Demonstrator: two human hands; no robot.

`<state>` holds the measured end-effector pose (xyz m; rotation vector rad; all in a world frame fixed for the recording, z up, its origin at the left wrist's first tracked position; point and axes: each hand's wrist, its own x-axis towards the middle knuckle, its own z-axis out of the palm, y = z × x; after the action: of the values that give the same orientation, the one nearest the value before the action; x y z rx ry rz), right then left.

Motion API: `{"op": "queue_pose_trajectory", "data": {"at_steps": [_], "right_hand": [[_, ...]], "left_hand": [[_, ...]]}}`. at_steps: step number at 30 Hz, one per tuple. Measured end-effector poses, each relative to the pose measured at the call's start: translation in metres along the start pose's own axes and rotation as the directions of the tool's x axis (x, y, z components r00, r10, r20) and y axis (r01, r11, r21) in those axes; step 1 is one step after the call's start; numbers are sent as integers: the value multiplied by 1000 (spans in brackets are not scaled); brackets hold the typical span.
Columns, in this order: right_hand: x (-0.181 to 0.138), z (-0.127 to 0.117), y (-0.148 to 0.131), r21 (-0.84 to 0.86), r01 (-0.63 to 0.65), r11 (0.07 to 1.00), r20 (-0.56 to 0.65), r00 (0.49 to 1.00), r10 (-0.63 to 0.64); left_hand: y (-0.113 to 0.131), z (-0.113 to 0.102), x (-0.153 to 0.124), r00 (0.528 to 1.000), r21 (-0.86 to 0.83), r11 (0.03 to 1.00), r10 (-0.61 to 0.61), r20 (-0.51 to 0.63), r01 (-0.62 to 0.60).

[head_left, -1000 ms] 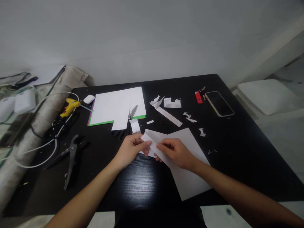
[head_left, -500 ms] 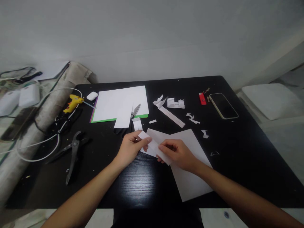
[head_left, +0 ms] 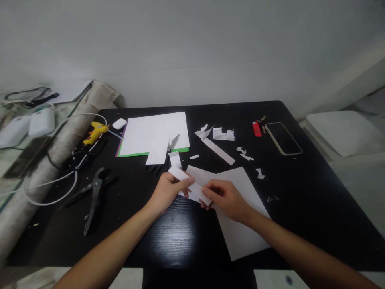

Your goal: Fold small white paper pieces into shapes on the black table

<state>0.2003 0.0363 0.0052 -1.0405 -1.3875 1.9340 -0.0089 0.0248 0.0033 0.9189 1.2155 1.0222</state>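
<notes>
Both my hands pinch a small folded white paper piece [head_left: 192,186] just above a black table [head_left: 300,192]. My left hand [head_left: 170,190] grips its left end with thumb and fingers closed. My right hand [head_left: 224,196] pinches its right end, fingers curled. A larger white sheet [head_left: 240,224] lies flat on the table under and to the right of my right hand. Another small white strip [head_left: 175,159] lies just beyond my left hand.
A stack of white sheets on green and purple paper [head_left: 150,134] with scissors [head_left: 172,143] lies at the back. Paper scraps [head_left: 219,138], a red lighter [head_left: 256,129] and a phone [head_left: 282,137] lie right. Pliers [head_left: 94,192], a yellow glue gun [head_left: 94,131] and cables lie left.
My hands have moved closer together on the paper piece, which now looks shorter between them. The view has shifted slightly; the things on the table have stayed put.
</notes>
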Motion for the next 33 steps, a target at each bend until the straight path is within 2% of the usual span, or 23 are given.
{"op": "queue_pose_trajectory", "data": {"at_steps": [5,8,19,27,33], "right_hand": [[0,-1,-1,-8,-9,1000,-7,1000,9],[1,-2,-1,7,-17,1000,-6,1000,17],[1,-3,-3,27,-55,998,0,998,55],[4,-5,-6,92,-41,995,-36,998,45],[2,-6,-7,66,-37,997,-23,999,39]], "left_hand": [[5,-14,5,994,31,997,71,-82,-69],[7,-20,9,992,16,998,69,-107,-68],[12,-23,8,988,-25,996,84,-128,-87],[19,-25,9,952,-93,975,171,-255,-200],[18,-26,9,934,-61,969,213,-288,-240]]}}
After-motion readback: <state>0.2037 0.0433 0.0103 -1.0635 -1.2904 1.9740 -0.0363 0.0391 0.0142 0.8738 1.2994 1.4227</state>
